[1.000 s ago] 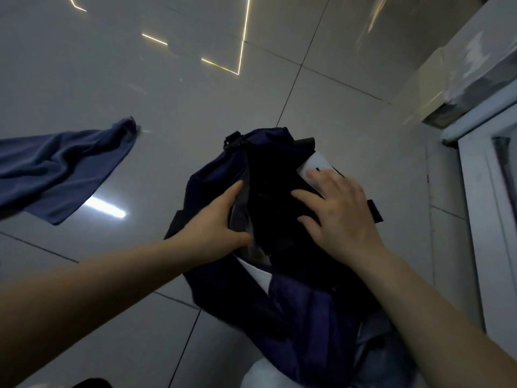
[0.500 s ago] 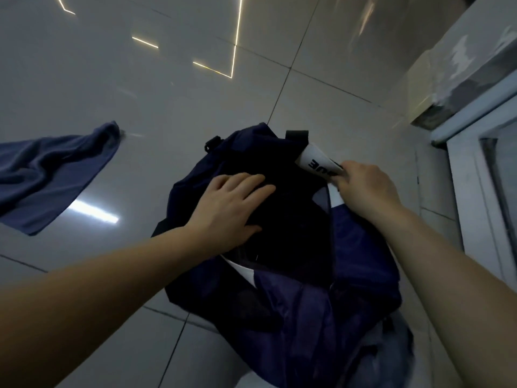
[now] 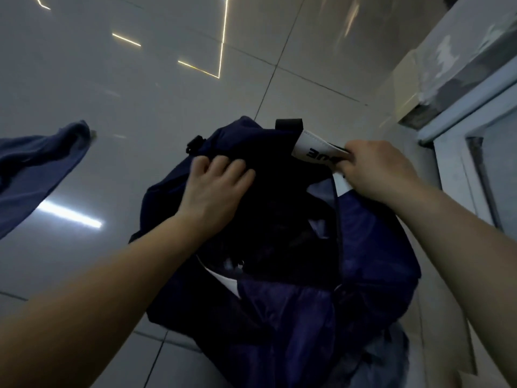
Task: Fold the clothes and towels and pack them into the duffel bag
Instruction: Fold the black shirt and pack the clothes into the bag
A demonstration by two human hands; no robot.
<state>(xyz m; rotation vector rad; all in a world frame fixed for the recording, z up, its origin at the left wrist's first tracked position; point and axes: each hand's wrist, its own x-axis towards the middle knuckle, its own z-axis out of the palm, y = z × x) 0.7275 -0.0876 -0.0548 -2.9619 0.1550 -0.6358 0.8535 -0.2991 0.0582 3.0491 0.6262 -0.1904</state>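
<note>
Right hand [image 3: 375, 166] grips duffel bag [image 3: 293, 303] rim; left hand [image 3: 215, 191] presses inside

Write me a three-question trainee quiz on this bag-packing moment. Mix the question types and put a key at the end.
1. True or false: the right hand grips the white lettered tab at the far end of the navy duffel bag.
2. Multiple choice: where does the left hand rest? A) on the floor tile B) on the dark fabric at the bag's mouth C) on the blue towel
3. Short answer: which loose item lies on the floor, apart from the bag, on the left side of the view?

Key: 1 true; 2 B; 3 the blue towel.
</note>
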